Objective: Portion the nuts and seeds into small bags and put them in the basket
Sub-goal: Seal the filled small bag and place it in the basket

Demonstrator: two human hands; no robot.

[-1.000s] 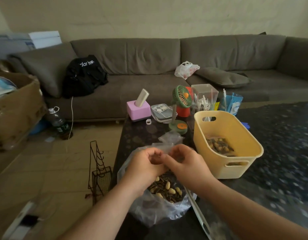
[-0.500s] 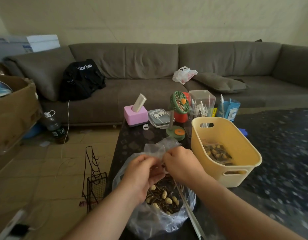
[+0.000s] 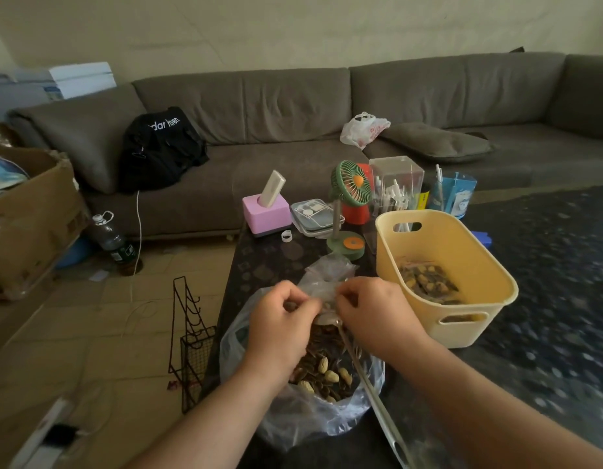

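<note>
Both hands pinching a small clear plastic bag (image 3: 327, 282) at frame centre: left hand (image 3: 283, 319) and right hand (image 3: 371, 316) curling fingers on its edges. Just below, a large clear bag of peanuts and seeds (image 3: 324, 370) sitting open, long metal spoon (image 3: 368, 380) leaning inside. Pale yellow plastic basket (image 3: 489, 282) sitting right of centre, holding filled bags.

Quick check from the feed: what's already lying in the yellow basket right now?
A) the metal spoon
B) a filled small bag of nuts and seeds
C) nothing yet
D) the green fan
B: a small filled bag of nuts and seeds lies on the floor of the yellow basket, while both hands work a small clear bag over the big bag.
</note>
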